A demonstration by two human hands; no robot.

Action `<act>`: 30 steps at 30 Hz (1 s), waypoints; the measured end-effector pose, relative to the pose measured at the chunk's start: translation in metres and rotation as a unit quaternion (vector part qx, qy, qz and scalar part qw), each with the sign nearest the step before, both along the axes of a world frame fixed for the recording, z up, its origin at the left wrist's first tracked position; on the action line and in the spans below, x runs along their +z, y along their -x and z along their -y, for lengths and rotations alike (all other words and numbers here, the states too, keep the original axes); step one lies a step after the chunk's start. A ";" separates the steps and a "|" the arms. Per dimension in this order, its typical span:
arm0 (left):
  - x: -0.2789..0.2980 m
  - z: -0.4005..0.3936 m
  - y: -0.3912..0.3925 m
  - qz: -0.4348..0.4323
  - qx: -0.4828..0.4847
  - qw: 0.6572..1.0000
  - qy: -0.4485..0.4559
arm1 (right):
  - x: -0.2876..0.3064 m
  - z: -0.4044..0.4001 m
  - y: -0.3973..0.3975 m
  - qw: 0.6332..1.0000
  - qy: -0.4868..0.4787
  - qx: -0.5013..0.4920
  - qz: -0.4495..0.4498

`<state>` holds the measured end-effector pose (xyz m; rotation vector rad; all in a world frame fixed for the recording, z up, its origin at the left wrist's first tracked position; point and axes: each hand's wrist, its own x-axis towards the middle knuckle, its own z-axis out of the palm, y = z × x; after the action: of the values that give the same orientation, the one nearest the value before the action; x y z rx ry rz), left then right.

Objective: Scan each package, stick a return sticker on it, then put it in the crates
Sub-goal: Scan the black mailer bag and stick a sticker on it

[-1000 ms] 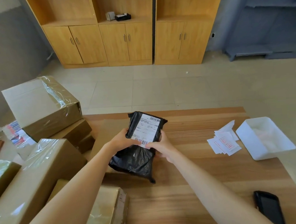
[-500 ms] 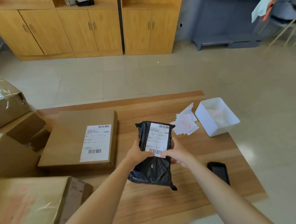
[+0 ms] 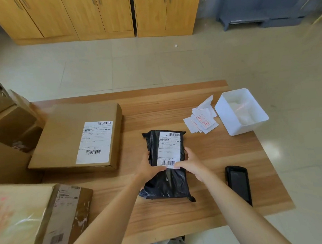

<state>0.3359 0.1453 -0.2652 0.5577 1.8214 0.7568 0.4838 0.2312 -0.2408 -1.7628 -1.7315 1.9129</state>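
Observation:
A black plastic mailer bag (image 3: 167, 185) with a white shipping label (image 3: 168, 149) lies at the middle of the wooden table (image 3: 208, 203), label up. My left hand (image 3: 149, 167) grips its left edge and my right hand (image 3: 192, 164) grips its right edge, thumbs on the label's lower end. A black handheld scanner (image 3: 238, 184) lies flat on the table to the right of the bag. A small pile of white return stickers with red print (image 3: 201, 121) sits at the back right.
A white plastic bin (image 3: 230, 121) stands at the table's right rear corner. A flat cardboard box with a label (image 3: 67, 139) lies left of the bag. More cardboard boxes (image 3: 21, 221) are stacked at the left. Wooden cabinets (image 3: 112, 13) line the far wall.
The view has swung right and down. Both hands have carried the black bag from near the boxes toward the table's middle and lowered it toward the tabletop.

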 end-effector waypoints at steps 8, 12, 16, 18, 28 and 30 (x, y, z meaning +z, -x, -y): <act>0.001 0.012 -0.010 -0.016 -0.032 0.999 -0.009 | 0.004 0.000 -0.038 0.997 -0.052 -0.036 0.036; 0.005 0.014 -0.018 -0.032 -0.037 0.999 -0.006 | 0.009 0.000 -0.080 0.991 -0.111 -0.046 0.067; 0.005 0.018 -0.028 -0.045 -0.033 0.998 0.001 | 0.002 0.008 -0.126 0.981 -0.151 -0.049 0.107; 0.003 0.019 -0.032 -0.045 -0.019 0.999 0.000 | -0.004 0.013 -0.144 0.977 -0.159 -0.056 0.130; 0.001 0.015 -0.045 -0.050 0.007 0.999 -0.013 | -0.035 0.036 -0.182 0.962 -0.183 -0.072 0.188; -0.002 0.014 -0.048 -0.052 0.008 0.998 -0.016 | -0.039 0.040 -0.184 0.965 -0.173 -0.084 0.179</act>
<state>0.3841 0.1316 -0.2674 0.6145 1.9137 0.7809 0.6680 0.1915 -0.2800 -2.1185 -1.8035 1.1902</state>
